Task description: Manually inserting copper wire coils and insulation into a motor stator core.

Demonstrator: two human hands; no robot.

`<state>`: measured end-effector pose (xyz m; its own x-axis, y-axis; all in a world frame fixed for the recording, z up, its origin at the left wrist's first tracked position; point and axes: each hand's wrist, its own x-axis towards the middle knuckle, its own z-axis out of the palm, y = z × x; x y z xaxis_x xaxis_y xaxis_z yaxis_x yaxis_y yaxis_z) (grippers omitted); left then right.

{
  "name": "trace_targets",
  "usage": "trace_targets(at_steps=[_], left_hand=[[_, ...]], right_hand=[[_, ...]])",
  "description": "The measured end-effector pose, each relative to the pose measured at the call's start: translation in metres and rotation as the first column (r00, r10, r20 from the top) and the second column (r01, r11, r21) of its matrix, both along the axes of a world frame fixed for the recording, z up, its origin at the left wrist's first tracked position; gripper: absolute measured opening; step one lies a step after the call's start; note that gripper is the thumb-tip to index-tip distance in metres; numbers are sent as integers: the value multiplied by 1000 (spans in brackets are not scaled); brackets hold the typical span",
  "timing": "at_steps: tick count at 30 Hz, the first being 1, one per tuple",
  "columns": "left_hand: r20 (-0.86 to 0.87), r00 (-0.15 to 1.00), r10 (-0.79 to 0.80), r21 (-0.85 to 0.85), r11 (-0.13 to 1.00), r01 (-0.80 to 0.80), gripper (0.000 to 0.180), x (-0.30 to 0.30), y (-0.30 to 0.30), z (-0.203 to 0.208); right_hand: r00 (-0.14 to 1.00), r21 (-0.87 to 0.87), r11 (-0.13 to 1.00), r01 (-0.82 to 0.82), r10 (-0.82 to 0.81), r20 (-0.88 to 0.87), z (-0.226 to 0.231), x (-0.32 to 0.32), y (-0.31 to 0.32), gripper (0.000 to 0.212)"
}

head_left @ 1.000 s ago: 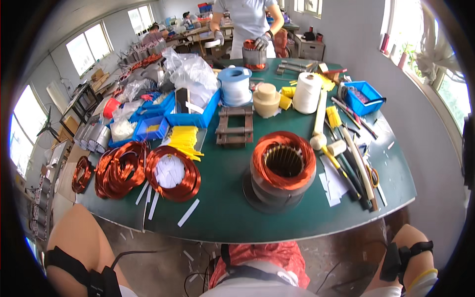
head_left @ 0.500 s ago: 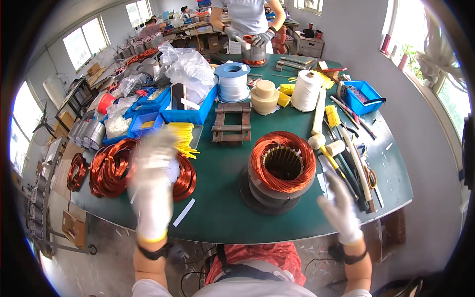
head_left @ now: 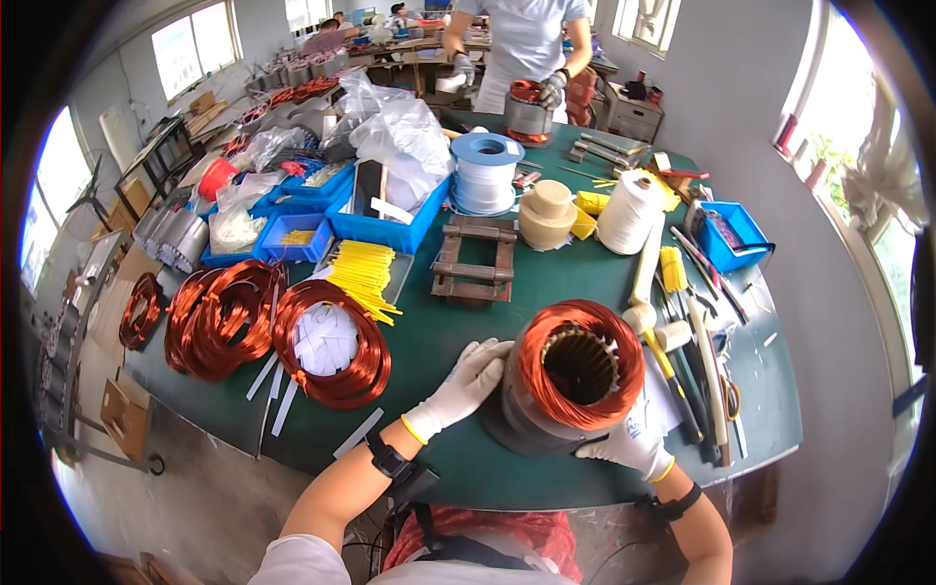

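Left hand (head_left: 464, 382): reaching in from the left, gloved in white, fingers stretched out and lying close together, tips meeting the cylinder's left wall.
Right hand (head_left: 632, 445): pressing low on the near right side, thumb pointing inward along the base, fingers partly hidden behind the palm; whether gripping firmly or merely steadying, cannot tell.
Copper-wound cylinder (head_left: 551, 417): standing on end between both palms, lying right of the left hand and up and left of the right one; neither hand sitting clearly nearer, both apparently touching.
Long axis: running roughly upright, open bore facing up toward the head; any true tilt staying uncertain through the bending lens.
Copper winding (head_left: 629, 375): crowning the top rim, bulging outward above both hands.
Green bench (head_left: 458, 478): carrying the cylinder near the front edge.
Paper strip (head_left: 359, 434): lying just beside the left wrist.
Wire coil (head_left: 378, 363): resting well left, ringing white slips (head_left: 325, 338).
Brown metal frame (head_left: 475, 269): sitting beyond the left fingertips.
Pale rod (head_left: 706, 361): lying right of the cylinder among long tools.
Co-worker (head_left: 526, 49): standing across the bench, handling a similar cylinder (head_left: 528, 122).
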<state>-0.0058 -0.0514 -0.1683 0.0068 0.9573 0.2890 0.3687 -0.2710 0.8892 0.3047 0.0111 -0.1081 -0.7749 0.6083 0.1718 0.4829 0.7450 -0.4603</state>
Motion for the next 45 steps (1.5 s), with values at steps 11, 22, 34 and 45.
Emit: trace_targets(at_steps=[11, 22, 34, 45], left_hand=[[33, 995, -94, -72, 993, 96, 57, 4, 2, 13], [42, 999, -11, 11, 1000, 11, 42, 5, 4, 23], [-27, 994, 107, 22, 994, -107, 42, 17, 9, 14], [-59, 952, 299, 468, 851, -238, 60, 19, -21, 68]], right_hand=[[984, -439, 897, 42, -113, -136, -67, 22, 4, 85], [960, -568, 823, 9, -167, -227, -52, 16, -4, 89], [908, -471, 877, 95, -270, -320, -83, 20, 5, 89], [984, 125, 990, 67, -86, 158, -10, 20, -19, 91]])
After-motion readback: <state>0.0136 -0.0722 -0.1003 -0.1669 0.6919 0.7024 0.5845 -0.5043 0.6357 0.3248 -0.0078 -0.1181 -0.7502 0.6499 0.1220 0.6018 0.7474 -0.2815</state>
